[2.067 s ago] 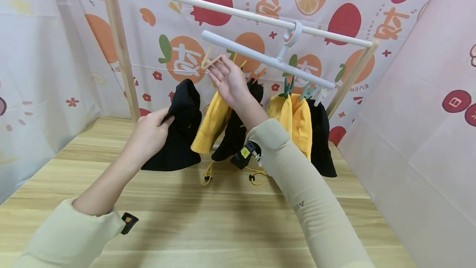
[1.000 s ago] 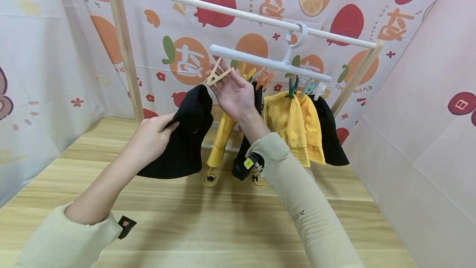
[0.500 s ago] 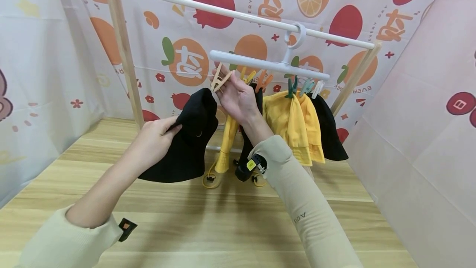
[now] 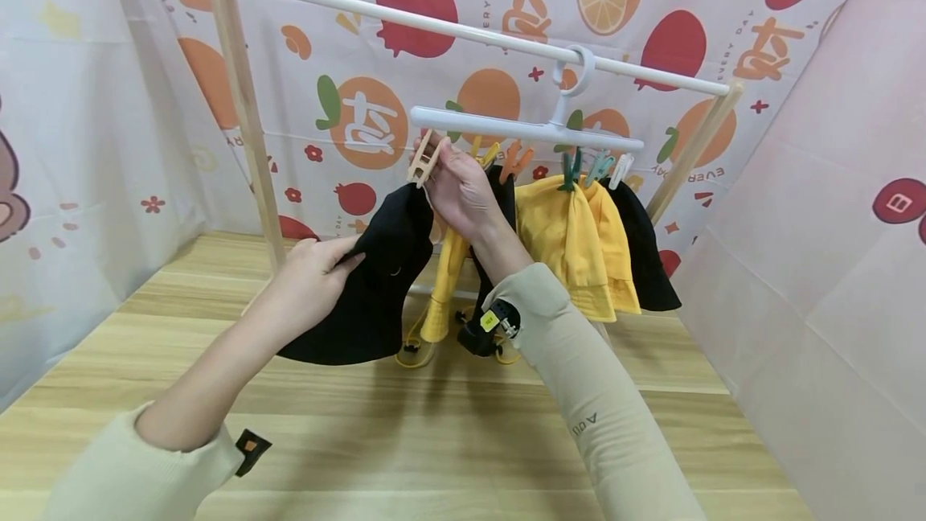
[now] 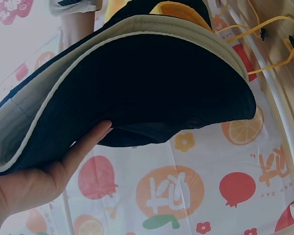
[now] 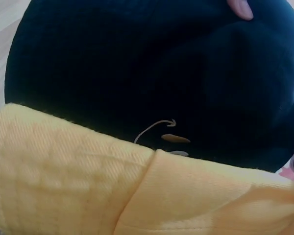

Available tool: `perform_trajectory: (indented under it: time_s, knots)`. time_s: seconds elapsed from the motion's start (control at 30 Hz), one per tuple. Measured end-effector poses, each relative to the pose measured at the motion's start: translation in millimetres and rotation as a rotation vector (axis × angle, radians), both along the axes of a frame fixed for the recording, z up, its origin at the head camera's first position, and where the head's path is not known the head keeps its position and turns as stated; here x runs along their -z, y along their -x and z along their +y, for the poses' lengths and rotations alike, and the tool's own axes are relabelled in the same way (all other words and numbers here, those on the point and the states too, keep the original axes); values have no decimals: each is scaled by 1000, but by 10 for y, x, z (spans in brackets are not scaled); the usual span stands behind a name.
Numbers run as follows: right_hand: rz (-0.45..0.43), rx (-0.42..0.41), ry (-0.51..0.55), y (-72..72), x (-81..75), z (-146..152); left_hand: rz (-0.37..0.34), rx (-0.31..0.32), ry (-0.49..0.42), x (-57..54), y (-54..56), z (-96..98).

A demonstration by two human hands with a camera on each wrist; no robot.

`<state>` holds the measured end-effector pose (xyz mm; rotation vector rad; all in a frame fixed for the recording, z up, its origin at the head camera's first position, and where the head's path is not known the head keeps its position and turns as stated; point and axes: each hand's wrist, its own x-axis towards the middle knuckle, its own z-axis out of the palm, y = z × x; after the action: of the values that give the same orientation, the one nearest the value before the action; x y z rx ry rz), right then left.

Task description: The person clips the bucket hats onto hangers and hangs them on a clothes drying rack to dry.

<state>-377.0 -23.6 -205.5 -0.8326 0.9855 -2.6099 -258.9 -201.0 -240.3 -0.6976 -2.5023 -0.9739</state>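
In the head view my left hand [image 4: 311,280] pinches a black bucket hat [image 4: 369,288] by its left side, holding it above the table. The left wrist view shows the hat's dark underside and pale brim edging [image 5: 137,36], with the left thumb on the inner side. My right hand [image 4: 463,191] pinches a beige clothespin [image 4: 425,161] at the top of the hat's crown, just under the left end of the white hanger [image 4: 492,123]. Whether the clothespin bites the cloth cannot be seen. In the right wrist view, a yellow hat [image 6: 78,176] partly covers the black hat [image 6: 137,63].
The hanger hangs from the white rod [image 4: 398,14] of a wooden rack. Yellow hats [image 4: 571,248] and black hats [image 4: 640,248] hang from it by colored clothespins [image 4: 571,169]. Yellow cords [image 4: 412,348] dangle below. A wooden tabletop [image 4: 376,441] and patterned curtains surround the rack.
The left hand has moved the black hat right and its top up to the clothespin. The right hand has lowered the clothespin onto the hat's top, and its legs have been squeezed together.
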Motion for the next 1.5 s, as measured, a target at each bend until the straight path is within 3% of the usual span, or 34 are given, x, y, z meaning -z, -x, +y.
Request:
perform_trajectory:
  time_s: [0.4,0.6,0.9,1.1,1.27,1.5]
  knots:
    - [-7,123,-49,9,-10,-17,-17,-21,8,-94,-19,73]
    - [-6,158,-53,16,10,-35,-72,-23,-16,-159,-38,105]
    - [49,90,-94,-22,44,-6,-27,-62,11,-154,-14,140]
    - [109,146,-216,-90,73,-43,-53,-69,-24,-87,90,42]
    - [116,211,-261,-181,154,-61,-56,-118,-60,-3,177,-52]
    - [148,121,-217,-305,297,49,-10,-205,-127,147,295,-243]
